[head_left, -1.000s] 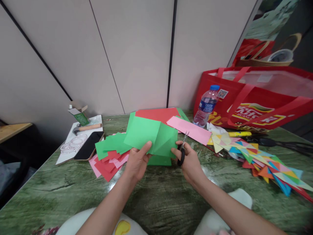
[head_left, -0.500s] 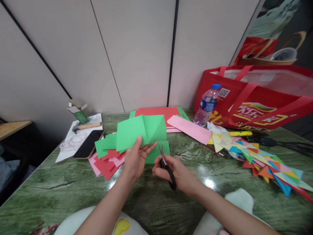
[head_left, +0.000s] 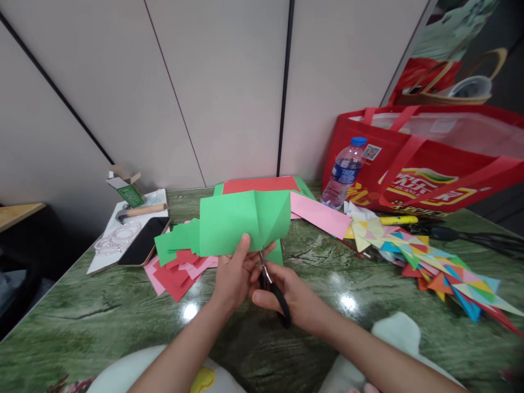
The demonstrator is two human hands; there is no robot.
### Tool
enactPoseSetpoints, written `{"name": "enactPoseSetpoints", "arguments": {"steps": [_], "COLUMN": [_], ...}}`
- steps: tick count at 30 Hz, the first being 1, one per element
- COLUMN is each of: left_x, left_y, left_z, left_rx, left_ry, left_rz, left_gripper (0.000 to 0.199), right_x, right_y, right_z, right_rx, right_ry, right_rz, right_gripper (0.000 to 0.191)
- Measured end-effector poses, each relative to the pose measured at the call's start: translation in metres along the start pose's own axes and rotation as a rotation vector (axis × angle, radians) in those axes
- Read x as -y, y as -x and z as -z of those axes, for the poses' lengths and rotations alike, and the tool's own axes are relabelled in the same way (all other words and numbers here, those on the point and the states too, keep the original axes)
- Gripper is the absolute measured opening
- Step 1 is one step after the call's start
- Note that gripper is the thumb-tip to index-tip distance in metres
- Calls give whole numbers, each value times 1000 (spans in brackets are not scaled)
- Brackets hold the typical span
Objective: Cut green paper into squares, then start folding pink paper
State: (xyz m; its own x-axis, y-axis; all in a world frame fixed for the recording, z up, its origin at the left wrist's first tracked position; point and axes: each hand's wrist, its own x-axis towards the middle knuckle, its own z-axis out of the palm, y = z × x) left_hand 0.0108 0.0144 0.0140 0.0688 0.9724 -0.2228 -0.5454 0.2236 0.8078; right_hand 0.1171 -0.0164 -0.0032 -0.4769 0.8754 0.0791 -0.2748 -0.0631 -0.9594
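Observation:
Between thumb and fingers, my left hand [head_left: 236, 273] holds a creased sheet of green paper [head_left: 229, 221] up above the table. My right hand [head_left: 289, 292] grips a pair of scissors [head_left: 279, 300] with black handles. Their blades point up at the sheet's lower edge, close to the crease. Whether the blades have bitten into the paper I cannot tell. Left of my left hand lie cut green pieces [head_left: 176, 240] and a heap of red and pink pieces [head_left: 178, 278]. Another green sheet [head_left: 279, 252] shows partly behind my hands.
At the back lie stacked coloured sheets [head_left: 262, 184] and a pink strip [head_left: 321, 214]. A water bottle [head_left: 343, 173] stands before a red bag [head_left: 380, 158]. Folded paper pieces [head_left: 442, 262] spread at right. A phone [head_left: 144, 241], hammer [head_left: 143, 210] and small box [head_left: 129, 191] are at left.
The scissors have moved up and left to the lower edge of the green sheet. My left hand and the sheet have shifted slightly right, and both hands are now close together.

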Motion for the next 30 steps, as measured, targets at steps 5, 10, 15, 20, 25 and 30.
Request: {"name": "enactPoseSetpoints", "arguments": {"steps": [5, 10, 15, 20, 25, 30], "left_x": [1, 3, 5, 7, 8, 10], "left_y": [1, 1, 1, 2, 2, 3], "left_z": [-3, -3, -1, 0, 0, 1], "left_rx": [27, 21, 26, 16, 3, -10], "left_ry": [39, -8, -47, -72, -63, -83], "left_rz": [-29, -2, -17, -24, -13, -22], "left_gripper": [35, 34, 29, 30, 28, 28], "right_x": [1, 3, 4, 4, 4, 4], "right_y": [0, 0, 0, 0, 0, 0], "right_z": [0, -1, -1, -1, -1, -1], "right_rx": [-37, -46, -55, -63, -64, -65], "right_ry": [-2, -21, -10, -4, -23, -36], "right_rz": [25, 32, 31, 34, 53, 51], "right_gripper": [37, 39, 41, 42, 39, 38]}}
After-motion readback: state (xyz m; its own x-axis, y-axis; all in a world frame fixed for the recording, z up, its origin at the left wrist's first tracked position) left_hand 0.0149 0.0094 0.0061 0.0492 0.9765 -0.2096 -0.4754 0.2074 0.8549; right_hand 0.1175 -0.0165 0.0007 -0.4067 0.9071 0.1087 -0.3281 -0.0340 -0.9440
